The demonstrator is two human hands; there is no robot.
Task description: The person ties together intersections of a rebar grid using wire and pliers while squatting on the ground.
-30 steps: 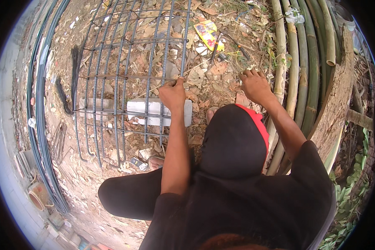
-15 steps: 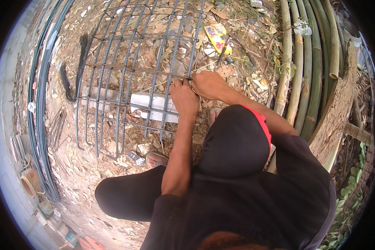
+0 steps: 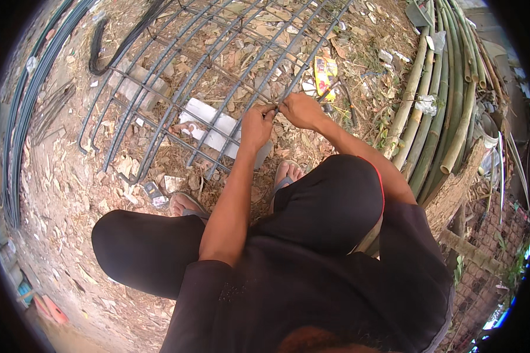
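A cage of grey ribbed steel bars [image 3: 189, 88], crossed by thinner rods, lies on the leaf-strewn ground in front of me. Both hands meet at its near right outer bar. My left hand [image 3: 255, 126] is closed, its thumb and fingers pinched beside the bar at a crossing. Just right of it, my right hand [image 3: 302, 112] is closed too, fingertips against the same spot. Whatever small thing they grip there is hidden by the fingers. A white block [image 3: 213, 125] sits beneath the bars, left of my left hand.
A yellow packet [image 3: 325, 75] and a dark tool with long handles [image 3: 343, 94] lie beyond my right hand. Bamboo poles [image 3: 430, 117] are stacked at the right. Dark wire [image 3: 136, 34] rests on the cage's far left. Long steel bars [image 3: 26, 112] lie at the left edge.
The view has turned, so the cage now slants toward the upper right. Both hands remain at the outer bar's crossing, with their fingertips slightly farther apart than before.
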